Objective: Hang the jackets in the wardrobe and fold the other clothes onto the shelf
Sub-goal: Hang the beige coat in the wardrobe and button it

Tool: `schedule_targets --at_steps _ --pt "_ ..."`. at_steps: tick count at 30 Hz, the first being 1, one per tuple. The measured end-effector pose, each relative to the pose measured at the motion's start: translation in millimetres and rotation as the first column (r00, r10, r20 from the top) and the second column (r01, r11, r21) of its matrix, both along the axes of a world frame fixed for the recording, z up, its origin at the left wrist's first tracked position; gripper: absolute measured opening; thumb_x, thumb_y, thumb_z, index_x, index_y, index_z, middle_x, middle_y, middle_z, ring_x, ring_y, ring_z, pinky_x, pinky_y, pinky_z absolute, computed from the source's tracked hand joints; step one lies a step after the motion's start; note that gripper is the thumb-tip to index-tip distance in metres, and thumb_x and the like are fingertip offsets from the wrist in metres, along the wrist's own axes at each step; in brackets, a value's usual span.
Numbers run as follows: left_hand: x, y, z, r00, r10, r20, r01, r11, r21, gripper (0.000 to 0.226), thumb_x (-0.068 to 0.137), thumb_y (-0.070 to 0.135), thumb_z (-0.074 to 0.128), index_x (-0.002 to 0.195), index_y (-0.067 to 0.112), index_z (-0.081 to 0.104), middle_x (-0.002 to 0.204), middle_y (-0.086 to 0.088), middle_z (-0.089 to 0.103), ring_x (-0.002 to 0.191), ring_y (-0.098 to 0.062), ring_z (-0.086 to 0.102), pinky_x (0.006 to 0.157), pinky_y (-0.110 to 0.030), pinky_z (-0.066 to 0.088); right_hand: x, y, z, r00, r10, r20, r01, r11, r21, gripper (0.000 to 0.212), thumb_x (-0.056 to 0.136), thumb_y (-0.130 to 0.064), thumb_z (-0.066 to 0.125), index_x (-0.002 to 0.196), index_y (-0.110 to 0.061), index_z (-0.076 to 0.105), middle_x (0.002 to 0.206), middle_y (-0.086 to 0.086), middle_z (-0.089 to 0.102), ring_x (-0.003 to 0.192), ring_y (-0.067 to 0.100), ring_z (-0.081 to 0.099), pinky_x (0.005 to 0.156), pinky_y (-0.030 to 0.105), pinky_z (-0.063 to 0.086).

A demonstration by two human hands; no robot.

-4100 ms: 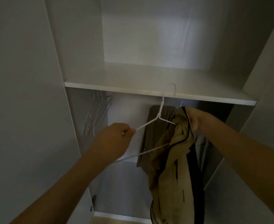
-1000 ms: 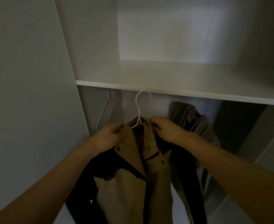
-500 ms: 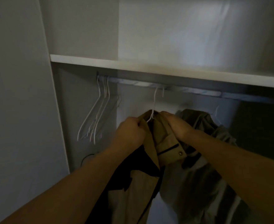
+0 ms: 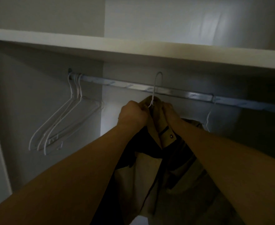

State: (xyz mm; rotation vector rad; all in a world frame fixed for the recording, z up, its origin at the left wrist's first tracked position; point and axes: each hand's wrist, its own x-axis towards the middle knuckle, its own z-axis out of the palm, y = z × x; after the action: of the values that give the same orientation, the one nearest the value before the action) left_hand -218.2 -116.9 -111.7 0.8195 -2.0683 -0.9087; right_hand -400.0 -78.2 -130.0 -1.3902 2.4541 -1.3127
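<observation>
I have both hands up at the collar of the tan and black jacket, which is already on its white wire hanger. My left hand is curled tight on the left side of the collar and my right hand is curled on the right side, so both grip cloth right beside the hanger's neck. The hook rises in front of the wardrobe rail and its bend stands above the bar; whether it already bears on the rail or only crosses it, I cannot tell from this angle. The jacket body hangs down between my forearms, well below the rail. I judge this jacket to be in the last part of its step: the hook wants seating over the bar and then both hands can let go. To the right, partly behind my right arm, another olive garment hangs from the same rail, so I take one jacket as done. At the left end of the rail a bunch of spare white hangers hang bare, ready for more. The shelf above the rail shows only its front edge, and I see no folded clothes on the part in view, so I judge the folding half not yet begun.
</observation>
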Motion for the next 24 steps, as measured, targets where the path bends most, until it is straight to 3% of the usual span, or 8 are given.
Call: schedule_targets --at_steps 4,7,11,13,16,20,22,24 --pt "-26 -2 -16 0.999 0.016 0.048 -0.016 1.000 0.006 0.025 0.095 0.020 0.051 0.101 0.000 0.066 0.076 -0.005 0.056 0.069 -0.019 0.057 0.059 -0.023 0.046 -11 0 -5 0.991 -0.059 -0.121 0.087 0.966 0.243 0.035 0.102 -0.028 0.037 0.125 -0.005 0.050 0.134 0.018 0.047 0.121 0.032 0.045 0.100 0.032 0.038" --pt "-37 -3 -34 0.991 0.024 0.128 -0.022 1.000 -0.017 0.024 0.095 0.020 0.051 0.104 0.003 0.065 0.081 -0.006 0.058 0.073 -0.020 0.059 0.065 -0.027 0.049 -13 9 -20 0.999 -0.029 -0.024 0.035 0.947 0.319 0.036 0.102 -0.026 0.038 0.128 -0.004 0.050 0.132 0.017 0.052 0.117 0.032 0.051 0.095 0.032 0.041" --pt "-40 -9 -45 0.985 0.039 0.168 -0.015 0.990 -0.142 0.027 0.097 0.024 0.048 0.107 0.008 0.066 0.091 -0.009 0.064 0.080 -0.022 0.062 0.066 -0.027 0.047 -5 25 -43 0.964 0.064 0.260 -0.072 0.997 0.021 0.047 0.101 -0.033 0.044 0.144 -0.016 0.038 0.137 0.005 0.049 0.126 0.029 0.048 0.103 0.037 0.041" --pt "-37 -13 -49 0.968 0.078 0.239 -0.010 0.962 -0.271 0.031 0.099 0.028 0.043 0.112 0.011 0.065 0.102 -0.011 0.065 0.084 -0.023 0.059 0.071 -0.028 0.043 8 38 -60 0.817 0.173 0.551 -0.112 0.983 -0.143 0.051 0.097 -0.052 0.043 0.141 -0.026 0.044 0.128 -0.001 0.056 0.120 0.027 0.054 0.098 0.036 0.046" --pt "-22 -10 -66 0.950 0.220 0.220 -0.060 0.823 -0.565 0.038 0.098 0.034 0.040 0.129 0.016 0.054 0.116 -0.012 0.059 0.103 -0.031 0.055 0.085 -0.036 0.036 25 63 -90 0.649 0.226 0.726 -0.045 0.964 -0.260 0.059 0.085 -0.074 0.036 0.125 -0.036 0.056 0.117 -0.003 0.065 0.108 0.020 0.061 0.094 0.042 0.049" --pt "12 0 -129 0.981 0.193 0.012 -0.105 0.586 -0.804 0.056 0.091 0.037 0.050 0.141 0.014 0.042 0.131 -0.018 0.046 0.121 -0.036 0.042 0.108 -0.052 0.022 44 87 -150 0.756 0.198 0.624 -0.040 0.966 -0.257 0.036 0.082 -0.066 0.049 0.113 -0.047 0.047 0.108 -0.025 0.056 0.094 -0.004 0.056 0.080 0.025 0.048" --pt "30 6 -174 0.994 0.108 0.034 -0.023 0.484 -0.875 0.059 0.085 0.036 0.052 0.139 0.014 0.043 0.131 -0.019 0.046 0.123 -0.038 0.040 0.112 -0.057 0.017 47 92 -173 0.810 0.177 0.559 -0.064 0.974 -0.216 0.031 0.081 -0.058 0.059 0.104 -0.037 0.057 0.105 -0.015 0.064 0.095 0.004 0.063 0.084 0.028 0.050" --pt "43 14 -223 0.985 0.055 0.165 0.131 0.392 -0.911 0.062 0.076 0.037 0.050 0.133 0.015 0.044 0.125 -0.018 0.050 0.114 -0.037 0.043 0.105 -0.054 0.026 43 89 -185 0.837 0.115 0.536 -0.009 0.981 -0.196 0.018 0.091 -0.045 0.059 0.094 -0.028 0.062 0.103 0.000 0.068 0.100 0.017 0.064 0.091 0.036 0.051"
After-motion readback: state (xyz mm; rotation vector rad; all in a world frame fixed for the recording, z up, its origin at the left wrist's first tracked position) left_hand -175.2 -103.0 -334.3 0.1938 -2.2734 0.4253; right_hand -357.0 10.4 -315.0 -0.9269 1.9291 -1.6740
